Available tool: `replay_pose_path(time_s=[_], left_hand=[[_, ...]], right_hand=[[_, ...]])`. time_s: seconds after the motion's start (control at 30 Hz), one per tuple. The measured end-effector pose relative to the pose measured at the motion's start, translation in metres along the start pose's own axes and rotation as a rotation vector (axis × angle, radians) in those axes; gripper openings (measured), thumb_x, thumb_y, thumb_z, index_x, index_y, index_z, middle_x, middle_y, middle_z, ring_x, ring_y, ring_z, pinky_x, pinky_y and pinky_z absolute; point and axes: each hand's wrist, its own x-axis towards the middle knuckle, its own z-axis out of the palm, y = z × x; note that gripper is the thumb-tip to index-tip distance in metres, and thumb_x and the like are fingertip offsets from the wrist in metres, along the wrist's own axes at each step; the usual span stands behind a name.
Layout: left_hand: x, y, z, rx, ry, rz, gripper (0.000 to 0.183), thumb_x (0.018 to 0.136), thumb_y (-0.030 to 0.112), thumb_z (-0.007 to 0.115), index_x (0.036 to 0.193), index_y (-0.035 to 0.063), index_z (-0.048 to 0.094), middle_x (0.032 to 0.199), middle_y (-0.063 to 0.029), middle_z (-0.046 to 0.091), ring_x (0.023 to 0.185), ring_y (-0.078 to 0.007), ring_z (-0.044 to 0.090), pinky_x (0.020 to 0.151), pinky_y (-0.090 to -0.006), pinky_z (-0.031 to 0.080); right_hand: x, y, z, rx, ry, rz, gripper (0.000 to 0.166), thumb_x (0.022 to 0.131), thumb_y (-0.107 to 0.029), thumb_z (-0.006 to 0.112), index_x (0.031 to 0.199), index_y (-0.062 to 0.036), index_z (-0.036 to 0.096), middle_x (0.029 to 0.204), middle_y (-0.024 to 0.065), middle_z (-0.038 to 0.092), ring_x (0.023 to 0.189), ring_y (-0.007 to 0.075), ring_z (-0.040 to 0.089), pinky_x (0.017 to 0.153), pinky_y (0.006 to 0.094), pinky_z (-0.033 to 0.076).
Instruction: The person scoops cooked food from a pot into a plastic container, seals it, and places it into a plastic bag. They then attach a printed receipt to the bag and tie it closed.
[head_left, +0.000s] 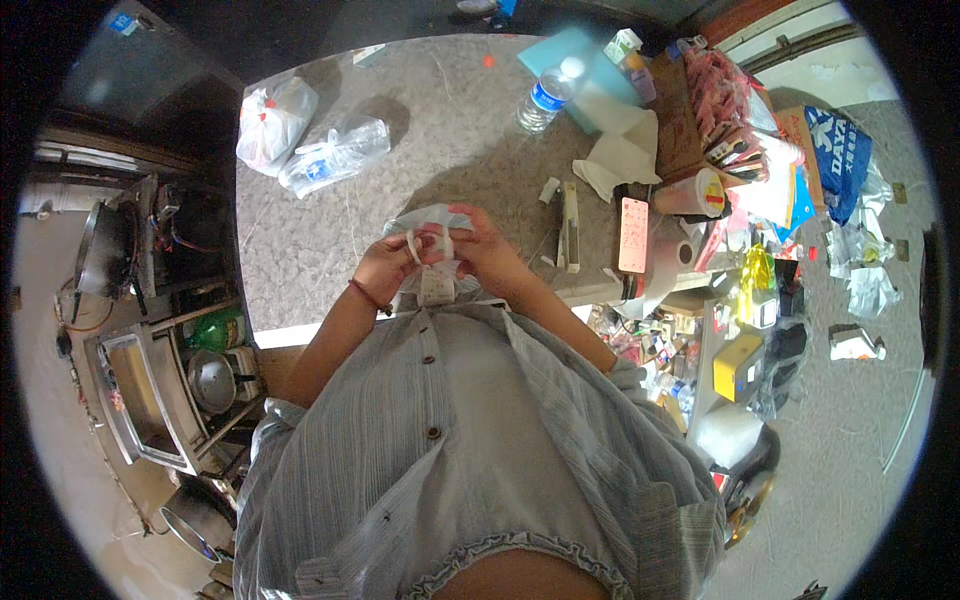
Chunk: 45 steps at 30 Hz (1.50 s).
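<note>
A thin clear plastic bag (439, 283) with twisted handles lies at the near edge of the grey marbled table (300, 262), close against my shirt. My left hand (384, 266), with a dark band at the wrist, grips one handle of the bag. From the other side, my right hand (480, 251) pinches the second handle, its fingers close to those of my left hand. A pale item shows in the lower part of the bag; what it is I cannot tell.
Two filled plastic bags (276, 124) (337, 157) lie at the back left. A water bottle (544, 97) stands near a blue sheet (551, 52). At right are a phone (634, 234), a box cutter-like tool (570, 229), a paper cup (697, 193) and a crowded cardboard box (675, 112).
</note>
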Motion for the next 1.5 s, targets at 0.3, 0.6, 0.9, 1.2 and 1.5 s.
replay_pose_path(time_s=[0.3,0.6,0.9,1.2,1.5], left_hand=[[0.004,0.017,-0.009,1.170,0.395,0.424,0.011,0.068,0.014,0.062,0.070,0.0028,0.062,0.078,-0.0117,0.061,0.072,-0.0213,0.058,0.064,-0.0309,0.045],[0.010,0.009,-0.058,0.924,0.324,0.267,0.015,0.076,0.016,0.061,0.077,0.0008,0.062,0.067,-0.0017,0.059,0.064,-0.0090,0.052,0.059,-0.0244,0.043],[-0.005,0.013,-0.024,0.910,0.564,0.509,0.021,0.082,0.009,0.057,0.102,0.0043,0.056,0.088,-0.0011,0.056,0.078,-0.0107,0.052,0.071,-0.0242,0.042],[0.013,-0.003,0.126,1.174,0.086,0.675,0.027,0.075,-0.001,0.056,0.102,0.0049,0.054,0.089,-0.0070,0.056,0.078,-0.0158,0.055,0.070,-0.0270,0.045],[0.025,-0.042,0.291,1.352,-0.583,0.924,0.054,0.075,0.023,0.065,0.121,0.0035,0.045,0.122,-0.0164,0.045,0.110,-0.0316,0.046,0.091,-0.0377,0.038]], right_hand=[[0.013,0.037,-0.025,-1.224,0.162,-0.372,0.034,0.071,-0.010,0.060,0.104,-0.0126,0.050,0.087,0.0105,0.061,0.078,0.0307,0.057,0.065,0.0424,0.045],[-0.042,0.022,-0.073,-0.917,0.162,-0.441,0.038,0.075,-0.016,0.064,0.110,-0.0082,0.052,0.105,0.0129,0.055,0.097,0.0273,0.053,0.082,0.0359,0.043],[-0.155,-0.027,-0.292,-1.514,1.641,0.000,0.042,0.068,-0.042,0.065,0.093,-0.0087,0.061,0.104,0.0175,0.053,0.093,0.0343,0.052,0.078,0.0450,0.041],[-0.179,-0.013,-0.332,-1.176,1.152,-0.097,0.033,0.076,-0.033,0.060,0.083,-0.0001,0.062,0.101,0.0245,0.052,0.086,0.0369,0.056,0.073,0.0400,0.045],[-0.222,-0.031,-0.195,-0.928,0.779,-0.615,0.021,0.068,-0.005,0.071,0.084,-0.0023,0.058,0.108,0.0168,0.051,0.096,0.0302,0.055,0.076,0.0352,0.047]])
